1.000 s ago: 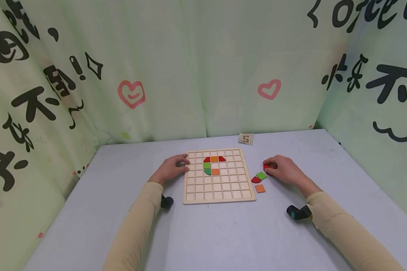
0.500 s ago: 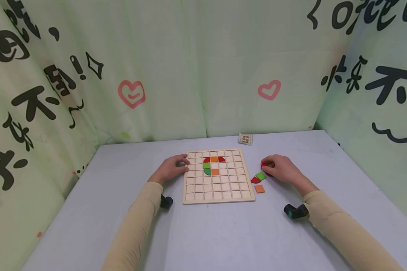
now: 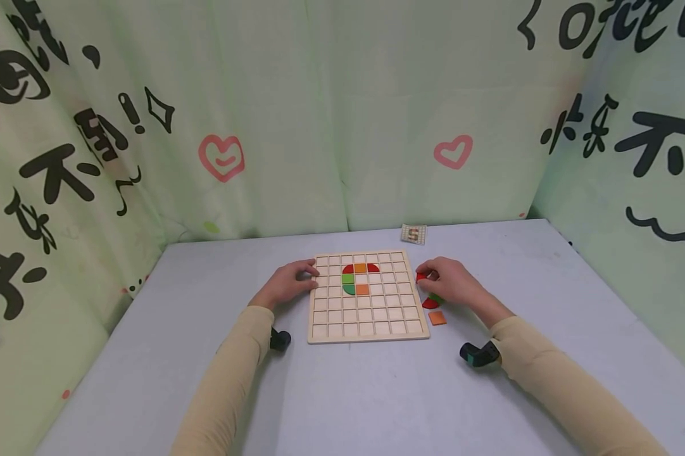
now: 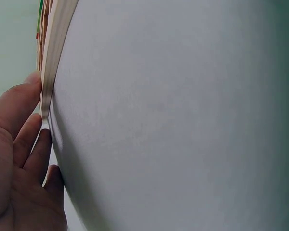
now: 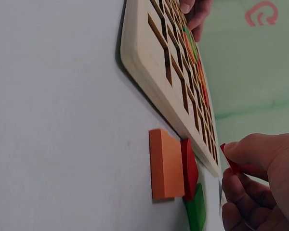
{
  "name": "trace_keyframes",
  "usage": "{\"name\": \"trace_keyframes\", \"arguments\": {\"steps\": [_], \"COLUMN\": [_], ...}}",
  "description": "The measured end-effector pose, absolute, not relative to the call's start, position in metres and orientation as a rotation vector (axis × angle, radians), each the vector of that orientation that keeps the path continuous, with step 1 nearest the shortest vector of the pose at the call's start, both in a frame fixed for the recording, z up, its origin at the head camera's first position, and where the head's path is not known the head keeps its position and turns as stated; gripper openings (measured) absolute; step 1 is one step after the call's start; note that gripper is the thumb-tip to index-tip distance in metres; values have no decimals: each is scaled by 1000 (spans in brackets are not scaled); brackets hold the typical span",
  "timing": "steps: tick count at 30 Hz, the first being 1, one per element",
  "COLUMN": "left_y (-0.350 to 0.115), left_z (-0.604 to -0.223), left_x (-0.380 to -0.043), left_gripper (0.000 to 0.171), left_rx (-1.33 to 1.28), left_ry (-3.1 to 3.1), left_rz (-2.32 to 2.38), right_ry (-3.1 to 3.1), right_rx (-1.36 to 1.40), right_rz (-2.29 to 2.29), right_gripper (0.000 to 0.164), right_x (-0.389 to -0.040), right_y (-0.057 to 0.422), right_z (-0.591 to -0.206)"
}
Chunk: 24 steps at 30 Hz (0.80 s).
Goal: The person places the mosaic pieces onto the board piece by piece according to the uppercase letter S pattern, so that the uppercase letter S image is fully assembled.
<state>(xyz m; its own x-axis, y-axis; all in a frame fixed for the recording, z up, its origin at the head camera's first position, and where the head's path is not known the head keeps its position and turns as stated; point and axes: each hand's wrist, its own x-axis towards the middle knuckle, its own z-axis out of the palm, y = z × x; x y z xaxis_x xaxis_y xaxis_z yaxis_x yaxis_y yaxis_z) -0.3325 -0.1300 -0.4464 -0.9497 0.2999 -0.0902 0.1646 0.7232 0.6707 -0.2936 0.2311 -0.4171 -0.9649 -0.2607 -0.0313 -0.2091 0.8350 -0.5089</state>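
Note:
A wooden grid board (image 3: 342,322) lies on the table with red, orange and green tiles set in some of its upper squares. My left hand (image 3: 288,283) rests at the board's left edge; in the left wrist view its thumb (image 4: 20,103) touches the rim and the other fingers extend along the side. By the board's right edge, my right hand (image 3: 453,282) pinches a small red tile (image 5: 231,159) between thumb and fingers. Under that hand lie an orange square tile (image 5: 167,163), a red curved tile (image 5: 189,169) and a green tile (image 5: 197,209), close beside the board.
A small card (image 3: 413,234) printed with a grid pattern lies near the table's back edge. Black wrist devices (image 3: 479,354) sit below both sleeves. A pale green curtain (image 3: 297,126) with black lettering and hearts surrounds the white table (image 3: 342,399).
My right hand has moved left toward the board, carrying the red tile, and now partly covers the green tile. The left hand has stayed at the board's edge.

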Motion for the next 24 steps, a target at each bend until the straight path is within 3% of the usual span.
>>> {"name": "trace_keyframes", "arguments": {"steps": [24], "left_y": [-129], "left_z": [-445], "left_x": [-331], "left_gripper": [26], "left_rx": [344], "left_ry": [2716], "left_rz": [1059], "right_ry": [2846], "right_rx": [-668], "right_rz": [-803], "right_gripper": [27], "right_x": [-297], "right_y": [174], "right_z": [-428]}}
